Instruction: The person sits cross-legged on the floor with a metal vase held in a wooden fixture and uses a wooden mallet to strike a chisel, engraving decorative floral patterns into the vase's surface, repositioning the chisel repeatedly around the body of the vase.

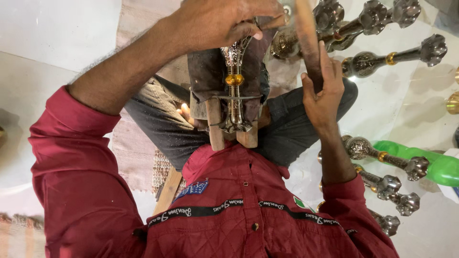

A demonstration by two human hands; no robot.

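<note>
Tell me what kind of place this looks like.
Probably a small metalcraft workshop on the floor: a carved metal piece clamped in a wooden block, a wooden stick in hand, finished metal pieces laid out.

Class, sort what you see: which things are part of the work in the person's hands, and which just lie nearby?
In use:
left hand
right hand
wooden tool
ornate metal piece
wooden clamp

Lying about:
finished metal pieces
more metal pieces
green plastic object
woven mat
</note>
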